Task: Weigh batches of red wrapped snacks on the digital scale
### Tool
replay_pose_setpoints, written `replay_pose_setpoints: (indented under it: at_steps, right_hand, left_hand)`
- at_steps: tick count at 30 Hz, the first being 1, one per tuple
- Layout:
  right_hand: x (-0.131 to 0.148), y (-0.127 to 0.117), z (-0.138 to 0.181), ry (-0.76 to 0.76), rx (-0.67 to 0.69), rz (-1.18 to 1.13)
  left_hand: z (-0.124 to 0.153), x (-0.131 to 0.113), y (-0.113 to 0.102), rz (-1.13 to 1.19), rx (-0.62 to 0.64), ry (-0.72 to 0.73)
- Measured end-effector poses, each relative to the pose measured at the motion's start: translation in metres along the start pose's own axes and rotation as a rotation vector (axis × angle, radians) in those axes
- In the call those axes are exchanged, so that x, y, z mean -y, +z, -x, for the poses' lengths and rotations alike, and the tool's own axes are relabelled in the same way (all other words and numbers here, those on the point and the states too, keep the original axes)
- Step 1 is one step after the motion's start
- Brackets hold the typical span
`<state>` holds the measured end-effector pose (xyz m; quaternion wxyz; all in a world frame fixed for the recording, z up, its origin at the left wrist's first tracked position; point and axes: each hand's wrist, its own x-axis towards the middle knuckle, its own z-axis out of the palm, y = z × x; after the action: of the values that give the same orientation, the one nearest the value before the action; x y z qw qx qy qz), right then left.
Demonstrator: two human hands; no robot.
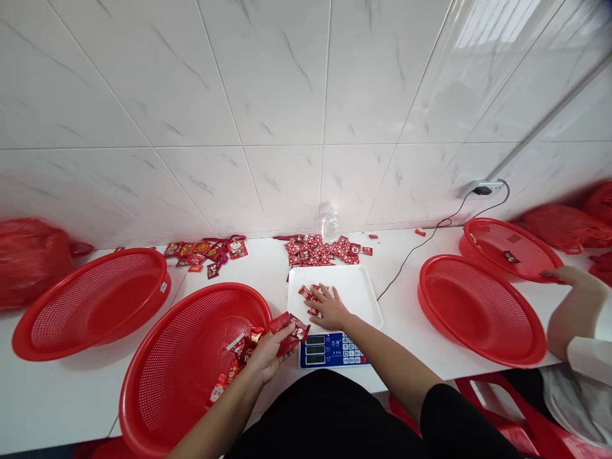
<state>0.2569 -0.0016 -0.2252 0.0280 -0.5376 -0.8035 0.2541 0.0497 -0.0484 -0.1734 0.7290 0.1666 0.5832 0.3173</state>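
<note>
My left hand [270, 350] is closed round a bunch of red wrapped candies [291, 329] at the right rim of a red mesh basket [157, 382]. More candies [232, 363] lie inside that basket. My right hand [329, 308] lies flat with fingers spread on the white tray [358, 293] of a digital scale [329, 350], touching a few red candies [307, 294] on it.
A pile of red candies [322, 250] and a clear water bottle [329, 224] sit against the tiled wall, with more packets [205, 252] to the left. Other red baskets [90, 303] [478, 309] [511, 247] flank me. Another person's hand [564, 275] touches the far right basket. Red bags [29, 258] lie at both ends.
</note>
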Motion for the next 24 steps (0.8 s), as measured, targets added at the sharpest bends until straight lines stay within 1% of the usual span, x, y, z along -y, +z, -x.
replay_pose_setpoints:
  at_steps: [2,3,6,8,10,13,16,19,20,22,24]
  right_hand:
    - [-0.003,0.004,0.011,-0.008,-0.035,-0.005]
    - [-0.004,0.005,0.017,0.003,-0.075,-0.019]
    - [-0.006,0.013,0.037,0.074,-0.297,-0.105]
    - [-0.005,0.021,0.05,0.103,-0.445,-0.182]
    - [-0.003,0.03,0.063,0.095,-0.526,-0.258]
    - [0.0,0.041,0.08,0.084,-0.561,-0.356]
    - [0.001,0.043,0.092,0.124,-0.569,-0.421]
    - [0.001,0.038,0.099,0.178,-0.568,-0.472]
    - [0.001,0.037,0.101,0.194,-0.565,-0.487]
    - [0.002,0.034,0.103,0.22,-0.551,-0.515]
    - [0.006,0.033,0.104,0.226,-0.518,-0.551]
  left_hand:
    - [0.002,0.002,-0.003,0.005,0.009,-0.014]
    - [0.003,0.003,-0.003,0.004,0.016,-0.026]
    - [0.003,0.008,0.0,-0.015,0.017,-0.048]
    - [0.001,0.011,0.006,-0.046,0.004,-0.04]
    - [-0.003,0.012,0.015,-0.086,-0.012,-0.022]
    - [-0.013,0.008,0.029,-0.138,-0.034,0.015]
    - [-0.024,0.0,0.035,-0.182,-0.076,0.113]
    - [-0.03,-0.005,0.027,-0.195,-0.148,0.236]
    - [-0.029,-0.005,0.023,-0.187,-0.153,0.266]
    - [-0.025,-0.002,0.015,-0.181,-0.115,0.288]
    - [-0.017,0.004,0.01,-0.233,-0.049,0.262]
